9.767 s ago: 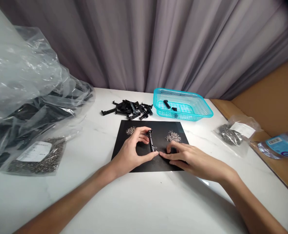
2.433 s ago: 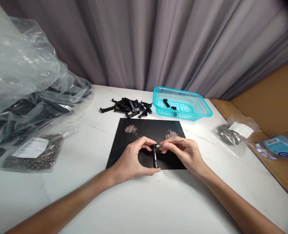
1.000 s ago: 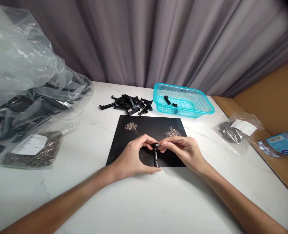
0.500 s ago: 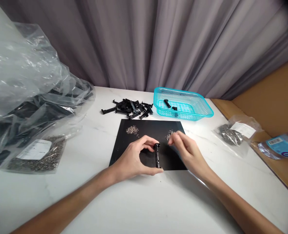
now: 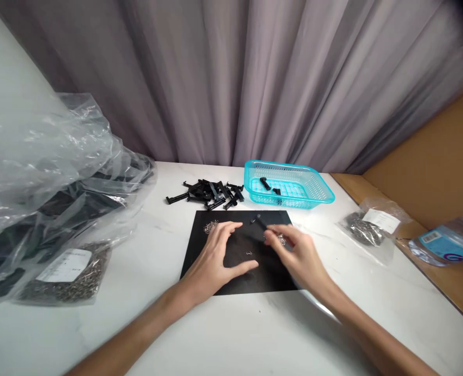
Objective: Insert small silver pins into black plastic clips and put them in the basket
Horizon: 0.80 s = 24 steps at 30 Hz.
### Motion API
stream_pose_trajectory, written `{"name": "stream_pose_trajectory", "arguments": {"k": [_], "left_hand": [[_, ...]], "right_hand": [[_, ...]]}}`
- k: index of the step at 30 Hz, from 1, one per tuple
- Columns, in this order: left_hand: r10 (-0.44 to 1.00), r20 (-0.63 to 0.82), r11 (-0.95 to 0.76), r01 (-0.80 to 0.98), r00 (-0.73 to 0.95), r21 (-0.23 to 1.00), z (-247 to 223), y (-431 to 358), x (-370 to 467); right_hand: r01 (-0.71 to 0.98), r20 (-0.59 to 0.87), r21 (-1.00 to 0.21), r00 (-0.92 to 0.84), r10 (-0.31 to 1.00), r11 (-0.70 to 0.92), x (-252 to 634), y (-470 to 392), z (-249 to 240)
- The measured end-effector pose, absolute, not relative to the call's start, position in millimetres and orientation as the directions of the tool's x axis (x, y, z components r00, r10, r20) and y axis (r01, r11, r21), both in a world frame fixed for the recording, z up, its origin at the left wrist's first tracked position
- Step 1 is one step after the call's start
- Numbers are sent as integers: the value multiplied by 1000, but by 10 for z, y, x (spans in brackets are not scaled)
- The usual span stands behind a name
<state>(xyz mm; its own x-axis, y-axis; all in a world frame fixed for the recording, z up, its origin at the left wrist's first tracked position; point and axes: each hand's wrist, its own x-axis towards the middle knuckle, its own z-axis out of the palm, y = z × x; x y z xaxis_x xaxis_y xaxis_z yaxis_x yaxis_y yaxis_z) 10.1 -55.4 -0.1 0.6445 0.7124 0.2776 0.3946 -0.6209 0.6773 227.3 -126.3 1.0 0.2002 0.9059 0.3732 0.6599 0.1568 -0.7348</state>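
Note:
My right hand [image 5: 296, 250] pinches one end of a slim black plastic part [image 5: 259, 222], slightly blurred, above the black mat [image 5: 239, 279]. Thumb and fingers spread apart, my left hand [image 5: 215, 258] is over the mat's left side and holds nothing. Between the hands a tiny bent metal piece [image 5: 249, 253] lies on the mat. One pile of small metal pieces [image 5: 211, 226] sits behind my left fingers. A second pile [image 5: 281, 238] is partly covered by my right fingers.
Behind the mat is a heap of black plastic parts [image 5: 208, 194]. Beside it stands a turquoise basket [image 5: 329, 198] with two black parts inside. Bags of metal pieces lie left [image 5: 78, 282] and right [image 5: 366, 230]. A plastic bottle [image 5: 446, 243] rests on cardboard at the right.
The black part has passed from my left hand to my right. My left hand has opened. A tiny metal piece now shows on the mat, and the camera view has tilted up.

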Motion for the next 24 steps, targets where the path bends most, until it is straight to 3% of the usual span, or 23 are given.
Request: {"name": "stream_pose_trajectory", "arguments": {"k": [3, 6, 9, 15, 17, 21, 24], "left_hand": [[717, 358, -679, 484, 599, 551, 43, -391, 27], [716, 429, -698, 550, 551, 458, 23, -206, -49], [718, 437, -694, 599, 541, 399, -31, -75, -98], [716, 431, -691, 647, 550, 322, -70, 53, -127], [712, 445, -690, 660, 543, 298, -76, 94, -130], [723, 469, -662, 704, 508, 257, -113, 158, -152], [735, 487, -625, 750, 472, 218, -147, 221, -217]], "right_hand": [[899, 647, -424, 215, 731, 111, 2700, -981, 107], [961, 674, -250, 260, 691, -118, 3093, -707, 166], [953, 620, -210, 303, 724, -220, 3314, -521, 140], [952, 606, -221, 303, 736, -210, 3250, -533, 74], [961, 615, -236, 262, 744, -144, 3091, -671, 81], [828, 433, -418, -180, 883, 374, 2645, -1052, 63], [758, 297, -437, -387, 873, 484, 2378, -1274, 12]]}}
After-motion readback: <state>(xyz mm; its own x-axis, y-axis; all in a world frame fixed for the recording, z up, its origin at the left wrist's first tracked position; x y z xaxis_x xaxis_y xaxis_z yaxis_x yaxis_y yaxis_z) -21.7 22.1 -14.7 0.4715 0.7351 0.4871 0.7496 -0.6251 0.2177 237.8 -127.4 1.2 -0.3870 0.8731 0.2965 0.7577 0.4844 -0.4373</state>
